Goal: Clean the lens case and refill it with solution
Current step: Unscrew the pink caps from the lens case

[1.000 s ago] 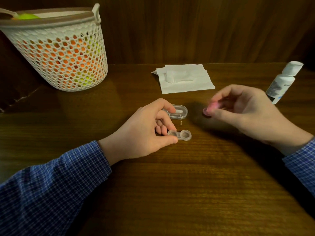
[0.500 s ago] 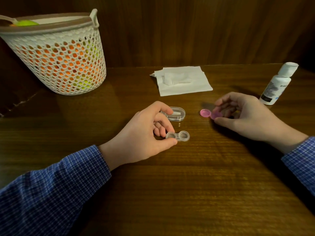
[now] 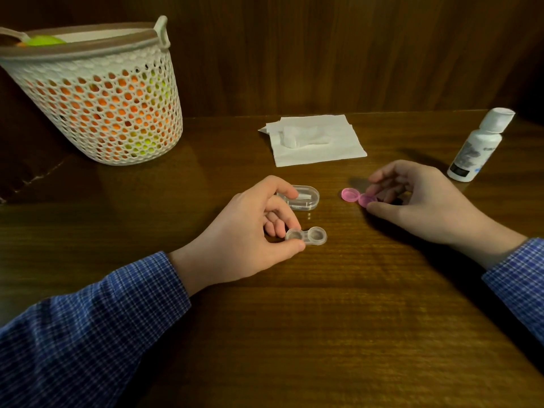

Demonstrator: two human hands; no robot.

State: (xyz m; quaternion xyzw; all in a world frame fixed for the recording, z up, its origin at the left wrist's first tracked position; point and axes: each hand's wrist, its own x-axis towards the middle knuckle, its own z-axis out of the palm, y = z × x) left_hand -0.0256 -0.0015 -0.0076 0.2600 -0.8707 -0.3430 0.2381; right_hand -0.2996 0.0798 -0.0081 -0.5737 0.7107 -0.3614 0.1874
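Observation:
The clear two-well lens case (image 3: 306, 236) lies uncapped on the wooden table (image 3: 323, 334), and my left hand (image 3: 253, 231) pinches its left well between thumb and fingers. One pink cap (image 3: 349, 195) rests on the table to the right. A second pink cap (image 3: 366, 199) sits beside it, touching the table, held between the thumb and fingertips of my right hand (image 3: 418, 201). The white solution bottle (image 3: 478, 145) stands capped at the far right.
A clear oblong box (image 3: 303, 198) lies just behind my left hand. A white tissue (image 3: 316, 141) with a small white object on it lies near the wall. A white perforated basket (image 3: 94, 92) with orange and green contents stands at the back left.
My right hand came down from above the table and set one pink cap down, then lowered the second cap next to it. My left hand kept its hold on the case.

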